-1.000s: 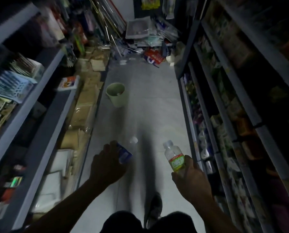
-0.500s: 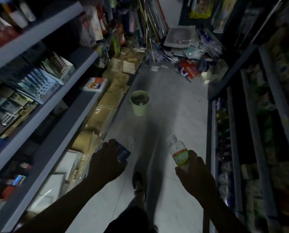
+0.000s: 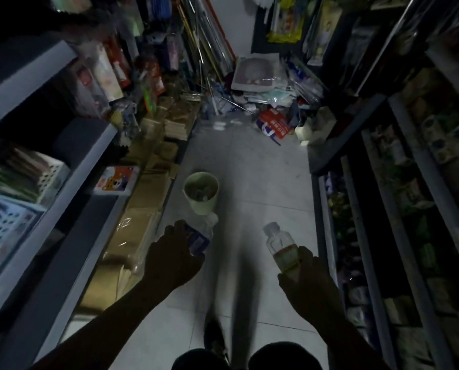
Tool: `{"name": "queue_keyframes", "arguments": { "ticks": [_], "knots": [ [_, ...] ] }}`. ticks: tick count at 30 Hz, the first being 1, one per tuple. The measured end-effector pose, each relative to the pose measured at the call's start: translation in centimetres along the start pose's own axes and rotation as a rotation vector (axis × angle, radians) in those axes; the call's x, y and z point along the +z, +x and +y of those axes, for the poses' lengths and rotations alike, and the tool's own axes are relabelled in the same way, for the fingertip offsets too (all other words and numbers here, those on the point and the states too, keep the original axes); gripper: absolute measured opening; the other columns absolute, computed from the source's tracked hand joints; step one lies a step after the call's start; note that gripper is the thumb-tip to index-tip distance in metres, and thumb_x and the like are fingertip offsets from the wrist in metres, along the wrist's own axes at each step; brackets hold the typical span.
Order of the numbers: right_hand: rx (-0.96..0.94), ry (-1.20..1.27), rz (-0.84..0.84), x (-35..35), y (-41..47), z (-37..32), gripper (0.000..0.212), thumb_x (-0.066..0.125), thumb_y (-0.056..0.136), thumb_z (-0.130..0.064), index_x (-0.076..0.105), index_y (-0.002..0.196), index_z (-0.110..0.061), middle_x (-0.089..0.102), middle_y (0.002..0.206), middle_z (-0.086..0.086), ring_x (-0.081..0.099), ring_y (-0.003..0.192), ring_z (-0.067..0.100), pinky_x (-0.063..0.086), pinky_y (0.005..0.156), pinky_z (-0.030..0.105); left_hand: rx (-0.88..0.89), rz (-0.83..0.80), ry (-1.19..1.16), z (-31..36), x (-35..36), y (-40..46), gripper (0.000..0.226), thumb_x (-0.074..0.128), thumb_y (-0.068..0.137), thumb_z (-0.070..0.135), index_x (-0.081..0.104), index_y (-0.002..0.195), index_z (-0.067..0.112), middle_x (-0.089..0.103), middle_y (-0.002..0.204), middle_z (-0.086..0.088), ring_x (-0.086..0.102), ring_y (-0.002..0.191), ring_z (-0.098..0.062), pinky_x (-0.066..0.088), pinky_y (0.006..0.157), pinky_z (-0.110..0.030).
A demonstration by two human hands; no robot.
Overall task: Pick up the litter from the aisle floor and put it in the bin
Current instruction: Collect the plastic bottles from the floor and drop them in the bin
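The pale green bin (image 3: pixel 201 194) stands upright on the grey aisle floor (image 3: pixel 263 188), close beside the stacked brown cardboard (image 3: pixel 143 206) that lines the shelving on the person's left, with scraps already lying inside it. Just short of the bin, the left hand (image 3: pixel 173 260) grips a clear bottle with a blue label (image 3: pixel 200 236), fingers curled round its body — the bottle's cap end points at the bin's near wall. Further from the bin and to its right, the right hand (image 3: pixel 307 283) is wrapped round a second clear bottle (image 3: pixel 280 245) with a red-and-green label, neck tilted toward the bin.
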State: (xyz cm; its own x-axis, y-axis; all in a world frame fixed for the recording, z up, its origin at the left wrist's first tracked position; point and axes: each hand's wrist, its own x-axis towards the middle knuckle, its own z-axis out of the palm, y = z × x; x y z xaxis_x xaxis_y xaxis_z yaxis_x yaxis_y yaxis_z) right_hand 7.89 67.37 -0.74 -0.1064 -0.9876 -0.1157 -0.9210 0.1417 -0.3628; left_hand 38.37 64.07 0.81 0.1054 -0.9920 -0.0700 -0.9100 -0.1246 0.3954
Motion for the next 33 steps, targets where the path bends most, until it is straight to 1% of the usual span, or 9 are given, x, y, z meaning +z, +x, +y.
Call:
{"name": "queue_keyframes", "arguments": {
  "ticks": [3, 7, 10, 15, 18, 23, 28, 32, 33],
  "knots": [
    [0.046, 0.022, -0.01, -0.3, 2.7, -0.7, 0.076, 0.074, 0.078, -0.051, 0.038, 0.138, -0.021, 0.054, 0.105, 0.001, 0.063, 0.085, 0.023, 0.052, 0.064, 0.035, 0.023, -0.006, 0.008, 0.6, -0.4, 4.6, 0.082, 0.081, 0.073, 0.045, 0.043, 0.137, 0.012, 0.059, 0.114, -0.008, 0.064, 0.088, -0.023, 0.05, 0.069, -0.031],
    [0.091, 0.011, -0.007, -0.6, 7.2, -0.7, 0.077, 0.071, 0.082, -0.053, 0.032, 0.141, -0.021, 0.055, 0.111, 0.003, 0.063, 0.091, 0.02, 0.052, 0.068, 0.03, 0.06, -0.017, 0.011, 1.7, -0.2, 11.0, 0.084, 0.083, 0.072, 0.045, 0.042, 0.137, 0.013, 0.058, 0.112, -0.008, 0.064, 0.086, -0.023, 0.056, 0.069, -0.034],
    [0.118, 0.06, -0.015, -0.4, 11.2, -0.3, 0.079, 0.072, 0.08, -0.055, 0.036, 0.141, -0.019, 0.055, 0.11, 0.003, 0.061, 0.09, 0.021, 0.055, 0.069, 0.034, 0.076, -0.021, 0.022, 2.6, 0.8, 15.3, 0.084, 0.084, 0.071, 0.045, 0.044, 0.136, 0.01, 0.059, 0.109, -0.009, 0.061, 0.08, -0.021, 0.05, 0.063, -0.029],
    [0.091, 0.052, 0.026, 0.4, 19.9, 0.5, 0.08, 0.077, 0.076, -0.053, 0.046, 0.14, -0.015, 0.059, 0.103, 0.002, 0.063, 0.083, 0.021, 0.049, 0.063, 0.029, 0.038, -0.049, 0.039, 5.0, 2.1, 22.6, 0.08, 0.078, 0.074, 0.05, 0.04, 0.136, 0.017, 0.056, 0.109, -0.002, 0.054, 0.078, -0.011, 0.044, 0.058, -0.02],
    [0.08, 0.04, -0.01, 0.8, 26.1, 0.4, 0.083, 0.075, 0.077, -0.057, 0.044, 0.141, -0.016, 0.057, 0.103, 0.001, 0.061, 0.081, 0.019, 0.045, 0.061, 0.027, -0.038, -0.074, 0.041, 5.9, 2.4, 26.8, 0.079, 0.074, 0.075, 0.054, 0.039, 0.136, 0.019, 0.055, 0.111, -0.001, 0.053, 0.079, -0.01, 0.041, 0.058, -0.02],
    [-0.026, 0.021, -0.103, 1.0, 35.1, -1.2, 0.082, 0.067, 0.079, -0.061, 0.037, 0.144, -0.021, 0.057, 0.109, 0.001, 0.063, 0.086, 0.02, 0.054, 0.068, 0.032, -0.141, -0.066, 0.015, 6.5, 2.1, 32.1, 0.068, 0.073, 0.077, 0.05, 0.044, 0.13, 0.02, 0.055, 0.109, 0.0, 0.051, 0.078, -0.01, 0.039, 0.061, -0.022],
    [-0.2, -0.026, -0.216, 2.7, 42.9, -3.5, 0.084, 0.073, 0.078, -0.056, 0.045, 0.142, -0.009, 0.061, 0.104, 0.008, 0.065, 0.078, 0.025, 0.057, 0.061, 0.036, -0.354, -0.054, -0.03, 4.6, 1.8, 36.0, 0.071, 0.071, 0.076, 0.054, 0.037, 0.132, 0.025, 0.041, 0.105, 0.008, 0.05, 0.087, -0.014, 0.04, 0.072, -0.032],
    [-0.277, -0.092, -0.346, 4.7, 48.0, -7.5, 0.08, 0.046, 0.078, -0.072, 0.043, 0.139, -0.019, 0.056, 0.105, -0.002, 0.061, 0.082, 0.015, 0.052, 0.065, 0.028, -0.511, -0.06, -0.118, 1.5, 2.0, 39.1, 0.077, 0.074, 0.076, 0.053, 0.033, 0.134, 0.023, 0.037, 0.107, 0.006, 0.046, 0.087, -0.014, 0.045, 0.071, -0.032],
    [-0.28, -0.084, -0.39, 5.5, 49.3, -8.7, 0.077, 0.046, 0.078, -0.07, 0.045, 0.136, -0.021, 0.057, 0.105, -0.002, 0.062, 0.083, 0.016, 0.053, 0.066, 0.029, -0.548, -0.059, -0.15, 0.6, 2.2, 40.0, 0.078, 0.075, 0.077, 0.051, 0.032, 0.134, 0.022, 0.035, 0.106, 0.006, 0.046, 0.087, -0.014, 0.046, 0.07, -0.032]
  ]
}}
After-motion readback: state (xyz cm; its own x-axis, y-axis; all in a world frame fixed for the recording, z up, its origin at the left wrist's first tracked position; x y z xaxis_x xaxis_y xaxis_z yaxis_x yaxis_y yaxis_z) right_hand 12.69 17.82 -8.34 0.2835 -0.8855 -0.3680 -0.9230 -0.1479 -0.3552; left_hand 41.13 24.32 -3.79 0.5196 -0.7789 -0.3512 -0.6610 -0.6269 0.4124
